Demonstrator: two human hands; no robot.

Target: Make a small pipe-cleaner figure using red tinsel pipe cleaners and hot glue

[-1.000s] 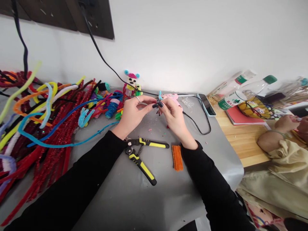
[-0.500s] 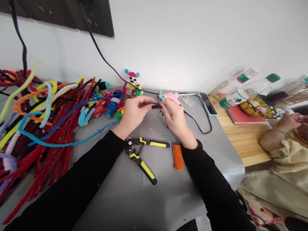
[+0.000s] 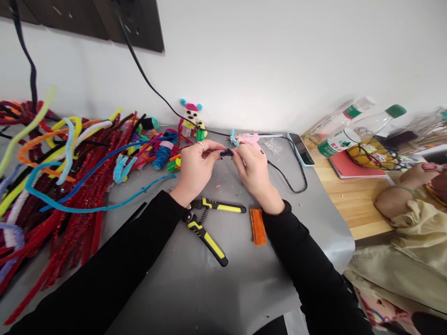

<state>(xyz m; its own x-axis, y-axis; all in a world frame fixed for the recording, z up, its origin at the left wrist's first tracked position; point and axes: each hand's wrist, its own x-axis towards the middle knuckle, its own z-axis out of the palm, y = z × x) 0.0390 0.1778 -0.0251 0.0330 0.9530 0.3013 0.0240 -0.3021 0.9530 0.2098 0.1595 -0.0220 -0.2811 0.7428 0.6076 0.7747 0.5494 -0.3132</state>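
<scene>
Between my fingertips is a small black fuzzy piece (image 3: 226,152), which looks like a bent bit of pipe cleaner. My left hand (image 3: 195,168) pinches its left end, and my right hand (image 3: 254,173) pinches the right end. Both hands hover over the grey table cover (image 3: 195,302). Below them lies a pair of yellow-and-black cutting pliers (image 3: 213,242), handles spread, its head partly hidden by my left sleeve. A bundle of short orange pipe cleaner pieces (image 3: 258,227) rests beside my right wrist. Just behind my right hand is a pink glue gun (image 3: 246,138).
Many loose pipe cleaners (image 3: 87,223) pile up at left. A small fuzzy figure (image 3: 191,116) stands by the wall. A phone (image 3: 301,150), plastic bottles (image 3: 338,142) and a red notebook (image 3: 356,167) are at right, near another person's arm (image 3: 394,200). A black cable (image 3: 146,79) crosses the back.
My left forearm has shifted slightly, covering more of the pliers' head. Both hands keep their pinch on the black piece. The other person's hand at right has moved a little.
</scene>
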